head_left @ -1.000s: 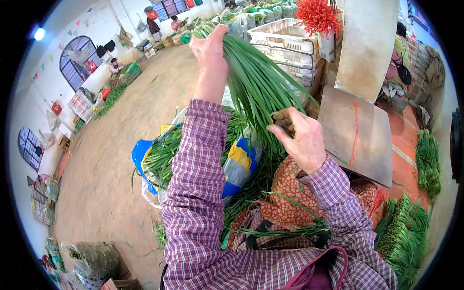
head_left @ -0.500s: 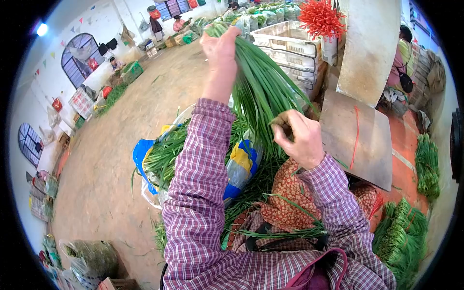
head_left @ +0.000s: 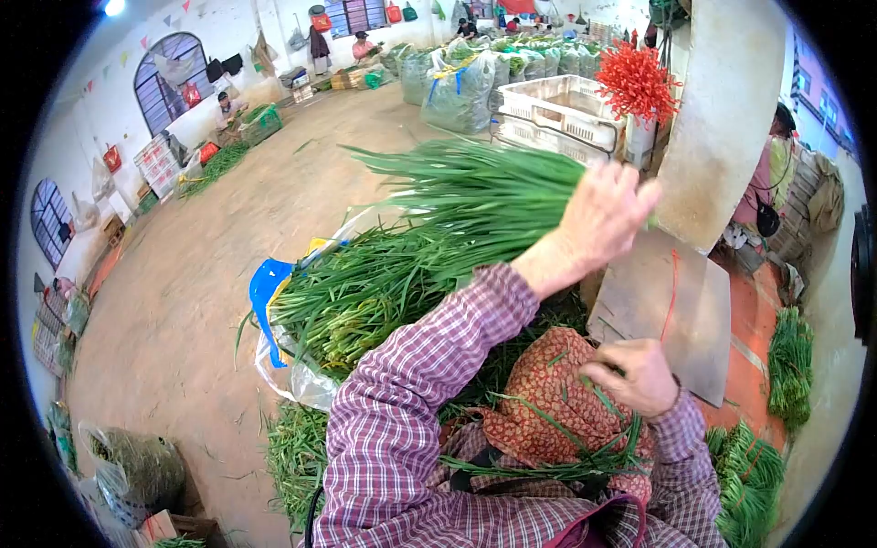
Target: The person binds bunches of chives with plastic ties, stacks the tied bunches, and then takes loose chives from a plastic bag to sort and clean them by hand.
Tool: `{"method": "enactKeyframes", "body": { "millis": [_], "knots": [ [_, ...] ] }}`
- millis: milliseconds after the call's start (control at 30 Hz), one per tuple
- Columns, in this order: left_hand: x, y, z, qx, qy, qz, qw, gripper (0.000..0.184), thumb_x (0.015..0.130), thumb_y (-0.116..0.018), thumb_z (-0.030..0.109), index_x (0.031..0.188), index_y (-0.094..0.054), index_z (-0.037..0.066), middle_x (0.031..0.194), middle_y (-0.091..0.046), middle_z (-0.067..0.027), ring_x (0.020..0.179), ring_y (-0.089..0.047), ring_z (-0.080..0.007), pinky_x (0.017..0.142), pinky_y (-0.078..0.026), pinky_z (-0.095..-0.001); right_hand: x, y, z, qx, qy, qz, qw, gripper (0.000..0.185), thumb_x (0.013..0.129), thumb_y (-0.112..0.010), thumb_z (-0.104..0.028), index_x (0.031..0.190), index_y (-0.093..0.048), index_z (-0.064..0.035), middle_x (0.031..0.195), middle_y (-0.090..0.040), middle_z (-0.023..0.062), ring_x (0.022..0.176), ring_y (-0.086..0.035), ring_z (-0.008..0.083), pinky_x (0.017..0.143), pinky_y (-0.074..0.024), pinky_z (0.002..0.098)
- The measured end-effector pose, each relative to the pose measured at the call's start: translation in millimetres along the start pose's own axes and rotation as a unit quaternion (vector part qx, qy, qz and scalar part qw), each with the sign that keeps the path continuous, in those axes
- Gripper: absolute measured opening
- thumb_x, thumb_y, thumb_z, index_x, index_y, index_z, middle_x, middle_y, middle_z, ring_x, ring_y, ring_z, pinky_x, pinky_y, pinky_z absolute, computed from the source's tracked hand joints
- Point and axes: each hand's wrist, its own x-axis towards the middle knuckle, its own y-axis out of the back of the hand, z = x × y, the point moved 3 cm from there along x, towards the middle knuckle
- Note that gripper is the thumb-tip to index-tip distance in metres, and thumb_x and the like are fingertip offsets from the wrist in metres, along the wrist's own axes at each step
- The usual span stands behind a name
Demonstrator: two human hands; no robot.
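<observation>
My left hand (head_left: 603,215) is closed round one end of a bunch of long green leaves (head_left: 484,187), which fans out leftward over a bag. That bag, with a blue edge (head_left: 269,297), holds more cut greens (head_left: 365,292). My right hand (head_left: 635,374) is lower, over the red patterned cloth (head_left: 539,393) on my lap. Its fingers are curled; a few green blades show below them, and whether it grips any is unclear. Loose blades (head_left: 548,468) lie across my lap.
A flat board (head_left: 667,306) with a red strand stands at my right, by a pillar (head_left: 722,119). Beyond are white crates (head_left: 557,105) and red ties (head_left: 637,82). Tied green bundles (head_left: 749,479) lie at lower right. Several people sit farther off, one near the left window (head_left: 227,110).
My left hand has swung right with the bunch, whose leaves now point left instead of hanging down to the right. My right hand has moved away from the leaves, down toward my lap.
</observation>
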Motion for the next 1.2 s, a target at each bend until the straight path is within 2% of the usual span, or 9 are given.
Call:
{"method": "enactKeyframes", "body": {
  "millis": [167, 267, 633, 733, 900, 1033, 1100, 1133, 1200],
  "knots": [
    [-76, -39, 73, -0.109, -0.049, -0.118, 0.986, 0.023, 0.076, -0.059, 0.017, 0.093, -0.047, 0.009, 0.087, -0.046, -0.0104, 0.083, -0.048, -0.0221, 0.071, -0.039, -0.0357, 6, 38, -17, 0.026, -0.046, 0.146, 0.988, 0.012, 0.079, -0.07, -0.015, 0.084, -0.066, -0.0046, 0.079, -0.064, 0.0131, 0.07, -0.063, 0.0284, 0.063, -0.0486, 0.0369],
    [-101, 2, 105, -0.26, -0.044, -0.469, 0.843, 0.044, 0.097, -0.038, 0.012, 0.14, -0.036, 0.003, 0.136, -0.044, -0.0142, 0.129, -0.041, -0.019, 0.11, -0.033, -0.0334, 27, 31, -12, 0.089, -0.024, 0.059, 0.994, 0.015, 0.081, -0.068, -0.015, 0.089, -0.065, -0.0034, 0.08, -0.063, 0.0142, 0.074, -0.063, 0.0292, 0.066, -0.0489, 0.0373],
    [-220, -44, 168, -0.497, 0.177, -0.453, 0.718, 0.047, 0.1, -0.041, 0.031, 0.14, -0.037, 0.005, 0.141, -0.044, -0.0124, 0.13, -0.042, -0.0227, 0.109, -0.035, -0.0363, 29, -72, 25, 0.008, -0.045, 0.011, 0.999, 0.025, 0.077, -0.071, -0.019, 0.099, -0.062, -0.0093, 0.087, -0.057, 0.0075, 0.079, -0.063, 0.0275, 0.065, -0.0496, 0.0409],
    [-237, -49, 172, -0.756, 0.269, -0.292, 0.521, 0.047, 0.101, -0.04, 0.028, 0.141, -0.034, 0.004, 0.144, -0.04, -0.0137, 0.132, -0.039, -0.0238, 0.111, -0.033, -0.0365, 34, -82, 26, -0.073, -0.035, 0.027, 0.996, 0.027, 0.075, -0.074, -0.022, 0.097, -0.061, -0.013, 0.082, -0.053, 0.0056, 0.077, -0.062, 0.024, 0.06, -0.0489, 0.0384],
    [-248, -63, 184, -0.59, 0.182, -0.43, 0.659, 0.048, 0.102, -0.039, 0.027, 0.143, -0.032, 0.005, 0.141, -0.042, -0.0146, 0.132, -0.039, -0.0213, 0.108, -0.036, -0.0353, 29, -96, 32, -0.102, -0.013, 0.027, 0.994, 0.026, 0.075, -0.073, -0.022, 0.094, -0.06, -0.0107, 0.08, -0.052, 0.0057, 0.071, -0.061, 0.0241, 0.056, -0.0479, 0.0367],
    [-220, -44, 174, -0.547, 0.369, -0.49, 0.57, 0.045, 0.101, -0.041, 0.018, 0.142, -0.031, 0.002, 0.142, -0.04, -0.0169, 0.129, -0.043, -0.0235, 0.112, -0.034, -0.0389, 11, -108, 23, 0.014, -0.023, -0.04, 0.999, 0.024, 0.082, -0.068, -0.025, 0.089, -0.056, -0.0048, 0.077, -0.054, 0.007, 0.066, -0.06, 0.0203, 0.055, -0.0489, 0.0364],
    [-214, -70, 184, -0.366, 0.222, -0.211, 0.879, 0.03, 0.096, -0.046, 0.015, 0.123, -0.044, 0.003, 0.121, -0.051, -0.0148, 0.109, -0.05, -0.0236, 0.101, -0.04, -0.0398, 4, -119, 14, 0.136, 0.063, -0.022, 0.988, 0.021, 0.091, -0.058, -0.023, 0.088, -0.057, -0.002, 0.081, -0.062, 0.0124, 0.069, -0.062, 0.0214, 0.061, -0.054, 0.0366],
    [-215, -76, 194, -0.242, 0.127, -0.047, 0.961, 0.023, 0.094, -0.048, 0.013, 0.114, -0.05, 0.003, 0.111, -0.056, -0.0137, 0.1, -0.054, -0.0236, 0.095, -0.044, -0.0402, 8, -112, -3, 0.293, -0.012, -0.096, 0.951, 0.019, 0.09, -0.058, -0.02, 0.088, -0.059, -0.0012, 0.081, -0.063, 0.0135, 0.071, -0.063, 0.0223, 0.066, -0.0555, 0.0365],
    [-207, -77, 201, -0.151, -0.01, -0.11, 0.982, 0.012, 0.085, -0.055, 0.011, 0.096, -0.056, 0.005, 0.091, -0.06, -0.0105, 0.084, -0.056, -0.0225, 0.083, -0.045, -0.04, 7, -114, -38, 0.398, 0.07, -0.064, 0.913, 0.017, 0.087, -0.063, -0.017, 0.09, -0.061, -0.0007, 0.081, -0.064, 0.0141, 0.072, -0.065, 0.026, 0.069, -0.0551, 0.0381]
  ]
}}
